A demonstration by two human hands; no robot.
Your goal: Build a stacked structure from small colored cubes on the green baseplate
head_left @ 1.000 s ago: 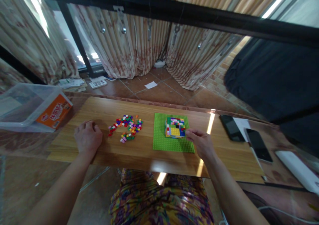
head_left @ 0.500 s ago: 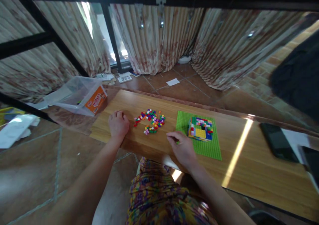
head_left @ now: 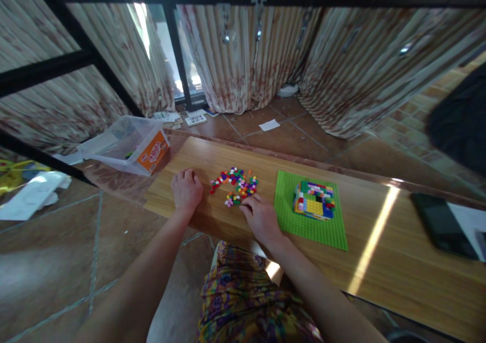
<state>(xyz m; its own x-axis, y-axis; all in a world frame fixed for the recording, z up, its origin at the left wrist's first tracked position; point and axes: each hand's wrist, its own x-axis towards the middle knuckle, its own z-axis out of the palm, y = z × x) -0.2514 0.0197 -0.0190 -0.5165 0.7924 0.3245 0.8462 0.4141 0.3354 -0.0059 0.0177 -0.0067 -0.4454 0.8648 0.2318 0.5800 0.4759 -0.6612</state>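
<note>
- Now the right hand (head_left: pixel 261 219) has moved from the build (head_left: pixel 314 202), on its baseplate (head_left: pixel 322 236), to the bricks (head_left: pixel 242 183): work shifts there.
- Its fingers look pinched; on what, cannot tell.
- Left hand (head_left: pixel 187 190) rests loosely curled on the table (head_left: pixel 212 153), contents hidden.

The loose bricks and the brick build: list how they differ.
The loose bricks lie scattered; the brick build is stacked into one block. The loose bricks rest on the wooden board, the brick build on the green baseplate. Both are multicoloured.
</note>
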